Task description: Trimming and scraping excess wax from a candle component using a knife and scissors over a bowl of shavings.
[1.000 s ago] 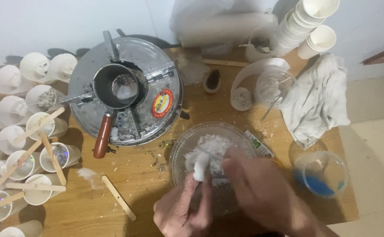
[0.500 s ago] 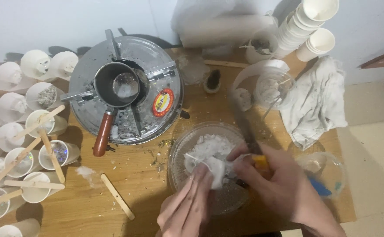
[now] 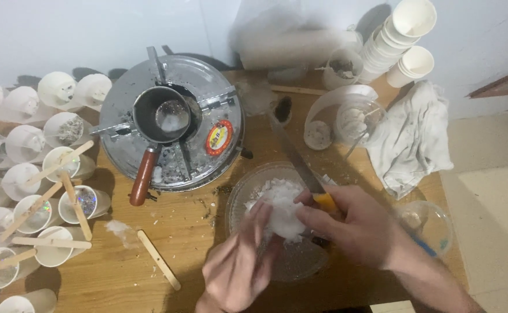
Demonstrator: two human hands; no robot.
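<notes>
One knife [image 3: 291, 156], one glass bowl [image 3: 239, 191], one small pot [image 3: 162, 116], one rag [image 3: 413, 136].

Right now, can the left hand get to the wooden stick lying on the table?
Probably yes: the stick lies bare just left of the left hand, nothing between them, though that hand is holding the white lump.

Home craft workshop — wooden surface [image 3: 184, 232] with a metal melting pot [image 3: 162, 114], rows of paper cups [image 3: 33, 174] and wooden sticks [image 3: 158, 268].
</notes>
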